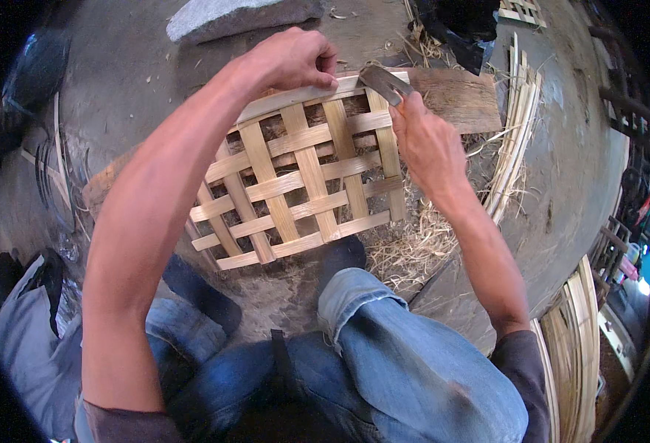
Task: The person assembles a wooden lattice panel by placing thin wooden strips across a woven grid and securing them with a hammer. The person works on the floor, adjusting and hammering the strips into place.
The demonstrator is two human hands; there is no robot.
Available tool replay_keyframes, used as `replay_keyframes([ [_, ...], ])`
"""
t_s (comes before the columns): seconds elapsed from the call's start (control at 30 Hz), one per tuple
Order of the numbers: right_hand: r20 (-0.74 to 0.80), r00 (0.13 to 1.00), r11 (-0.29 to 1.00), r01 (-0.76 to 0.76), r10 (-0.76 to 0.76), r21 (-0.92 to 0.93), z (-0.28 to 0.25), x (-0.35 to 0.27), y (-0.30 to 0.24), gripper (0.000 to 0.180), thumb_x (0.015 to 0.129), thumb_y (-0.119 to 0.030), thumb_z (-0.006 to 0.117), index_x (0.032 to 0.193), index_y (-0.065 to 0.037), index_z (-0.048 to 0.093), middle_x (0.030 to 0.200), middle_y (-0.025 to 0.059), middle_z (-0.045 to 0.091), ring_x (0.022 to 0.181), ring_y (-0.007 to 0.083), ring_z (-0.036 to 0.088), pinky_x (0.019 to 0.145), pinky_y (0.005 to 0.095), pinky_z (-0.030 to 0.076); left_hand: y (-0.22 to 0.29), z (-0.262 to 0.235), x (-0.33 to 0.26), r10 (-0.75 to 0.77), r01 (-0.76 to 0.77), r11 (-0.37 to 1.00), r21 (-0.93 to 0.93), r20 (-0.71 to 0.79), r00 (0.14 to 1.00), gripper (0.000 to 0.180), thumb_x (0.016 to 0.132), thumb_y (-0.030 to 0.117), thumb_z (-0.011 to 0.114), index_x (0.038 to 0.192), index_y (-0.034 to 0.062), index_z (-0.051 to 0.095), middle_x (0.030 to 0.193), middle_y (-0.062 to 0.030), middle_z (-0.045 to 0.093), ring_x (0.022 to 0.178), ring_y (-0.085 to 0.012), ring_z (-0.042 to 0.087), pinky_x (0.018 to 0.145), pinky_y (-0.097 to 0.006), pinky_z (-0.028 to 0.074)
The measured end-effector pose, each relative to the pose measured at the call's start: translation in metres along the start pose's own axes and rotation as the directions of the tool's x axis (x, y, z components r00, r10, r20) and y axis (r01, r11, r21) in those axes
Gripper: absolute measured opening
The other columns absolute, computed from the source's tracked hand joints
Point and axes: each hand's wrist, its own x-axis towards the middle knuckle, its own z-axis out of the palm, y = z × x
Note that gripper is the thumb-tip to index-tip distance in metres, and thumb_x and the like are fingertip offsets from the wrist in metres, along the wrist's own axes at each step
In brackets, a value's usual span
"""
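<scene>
Right, over on the left a crumpled grey cloth bundle (26, 347) lies at eight o'clock on the concrete floor (118, 66). Up at twelve o'clock, the left hand (292, 60) is curled tight, fingers pinching the top edge of the pale woven bamboo lattice panel (303, 181) where a flat strip runs along its rim. That panel sits dead centre, open square weave, tilted slightly with its lower edge near the person's dark-socked feet (343, 255). A flat grey stone slab (236, 16) rests on the floor just past the left hand. Moving across: the right hand (428, 144) at one o'clock is closed around the handle of a broad steel-bladed knife (385, 83), its blade laid against the panel's upper right corner. Behind that, a worn brown wooden board (458, 100) lies under the corner. Dry bamboo shavings (413, 247) pile up below the right hand. Further right, long pale bamboo strips (513, 140) lie bundled at two o'clock, more strips (576, 347) at four.
</scene>
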Motion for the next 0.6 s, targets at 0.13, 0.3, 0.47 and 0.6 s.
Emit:
replay_keyframes([
  [0.13,-0.052,0.999,0.997,-0.009,0.013,0.070,-0.010,-0.007,-0.001,0.025,0.101,-0.027,0.053,0.099,-0.003,0.047,0.082,0.0239,0.068,0.069,0.0431,0.068,0.055,0.0521,0.053,0.001,-0.002,0.003,0.011,-0.011,1.000,0.009,-0.009,1.000,0.032,0.079,0.031,0.079,0.088,0.0023,0.070,0.079,-0.0132,0.070,0.076,-0.0272,0.068,0.070,-0.041,0.051],
  [0.3,0.008,1.000,1.000,0.007,-0.008,0.020,-0.012,0.004,-0.003,0.026,0.101,-0.027,0.053,0.099,-0.002,0.046,0.084,0.0237,0.068,0.071,0.0451,0.067,0.058,0.0540,0.053,0.003,-0.004,0.002,0.019,-0.018,0.999,0.031,-0.026,0.999,0.029,0.079,0.029,0.079,0.087,0.0029,0.069,0.079,-0.0134,0.070,0.077,-0.0272,0.068,0.071,-0.040,0.051],
  [0.47,-0.028,1.000,0.998,-0.013,0.015,0.062,-0.010,-0.008,-0.010,0.027,0.101,-0.028,0.052,0.099,-0.002,0.046,0.084,0.0236,0.069,0.072,0.0455,0.067,0.058,0.0539,0.053,0.000,-0.001,-0.002,0.003,-0.002,0.999,0.041,-0.024,1.000,0.028,0.080,0.028,0.079,0.087,0.0031,0.070,0.078,-0.0132,0.070,0.076,-0.0273,0.068,0.071,-0.040,0.052],
  [0.6,0.020,1.000,1.000,-0.017,0.017,-0.002,-0.008,-0.001,-0.006,0.026,0.103,-0.029,0.050,0.100,-0.003,0.048,0.079,0.0228,0.067,0.069,0.0430,0.067,0.057,0.0519,0.053,0.004,-0.002,0.000,0.006,-0.005,0.997,0.080,-0.007,1.000,0.029,0.080,0.031,0.080,0.091,0.0057,0.072,0.084,-0.0124,0.073,0.081,-0.0272,0.070,0.072,-0.041,0.053],
])
